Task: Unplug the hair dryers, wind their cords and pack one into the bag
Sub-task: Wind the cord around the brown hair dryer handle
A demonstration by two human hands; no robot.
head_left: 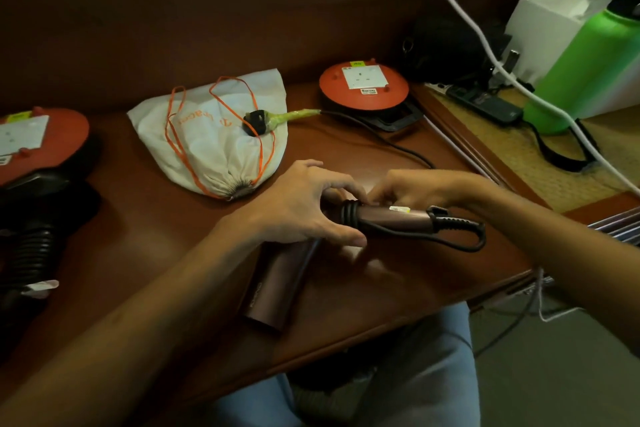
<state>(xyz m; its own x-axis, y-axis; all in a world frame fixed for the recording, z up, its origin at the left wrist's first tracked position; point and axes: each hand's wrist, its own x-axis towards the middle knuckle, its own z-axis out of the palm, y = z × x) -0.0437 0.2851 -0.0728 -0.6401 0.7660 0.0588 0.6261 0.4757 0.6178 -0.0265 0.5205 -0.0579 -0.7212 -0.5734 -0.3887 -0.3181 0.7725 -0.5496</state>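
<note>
Left hand (301, 208) gripping dryer (391, 217) and hiding its joint, right hand (412, 189) fingers tucked behind handle, grasp unclear

Beyond the fingers (341, 184) on the brown surface (173, 236) sits an orange cable reel (363, 85), another orange reel (38, 142) far to their left, and a green bottle (581, 59), white box (540, 28) and black remote (485, 104) to their right.
</note>
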